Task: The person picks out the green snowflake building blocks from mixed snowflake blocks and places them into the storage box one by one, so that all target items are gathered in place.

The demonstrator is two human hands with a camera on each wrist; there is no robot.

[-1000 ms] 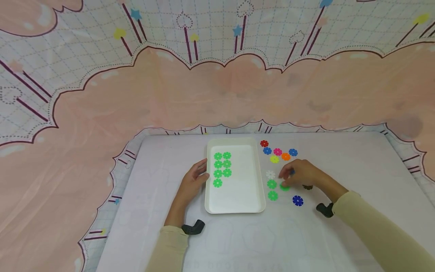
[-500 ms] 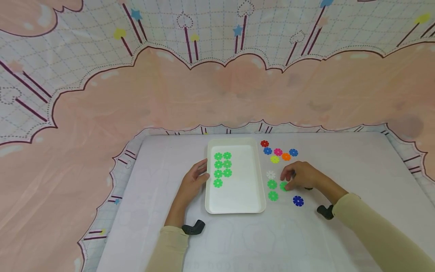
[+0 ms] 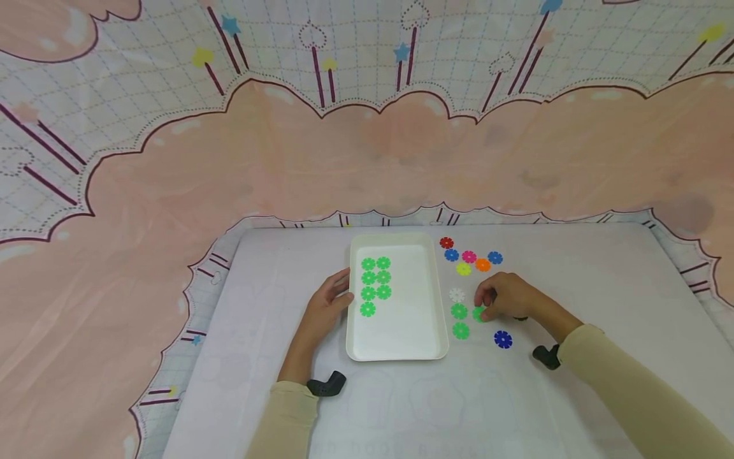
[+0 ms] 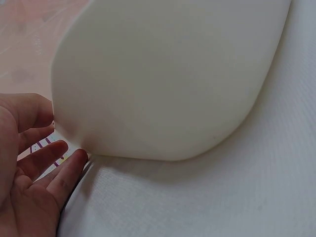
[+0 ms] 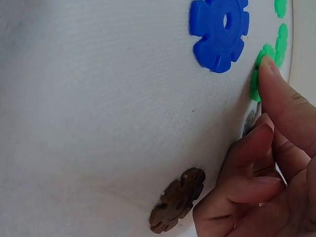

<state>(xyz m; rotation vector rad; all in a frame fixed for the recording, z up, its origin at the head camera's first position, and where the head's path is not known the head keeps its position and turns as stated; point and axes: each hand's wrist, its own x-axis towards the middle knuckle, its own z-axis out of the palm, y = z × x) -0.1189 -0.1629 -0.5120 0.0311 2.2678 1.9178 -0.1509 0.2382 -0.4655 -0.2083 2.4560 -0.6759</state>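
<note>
A white tray (image 3: 401, 341) (image 4: 168, 74) stands mid-table with several green snowflake discs (image 3: 375, 280) lined up in its left half. My left hand (image 3: 328, 305) (image 4: 37, 163) lies flat beside it, straight fingers touching its left wall. To the tray's right, my right hand (image 3: 507, 296) (image 5: 261, 163) is down on a green disc (image 3: 478, 313) (image 5: 276, 49). One fingertip presses its rim and the other fingers are curled. The disc lies flat on the table. Two more green discs (image 3: 459, 320) lie just left of it.
A white disc (image 3: 456, 294), a dark blue disc (image 3: 503, 339) (image 5: 219, 29) and a brown disc (image 5: 177, 200) lie around my right hand. A cluster of red, blue, pink, orange and yellow discs (image 3: 470, 257) sits behind it. Patterned cloth hangs past the table's far edge.
My right hand has settled a little lower and closer over the green disc, now nearly hiding the brown one. The left hand and tray have not moved.
</note>
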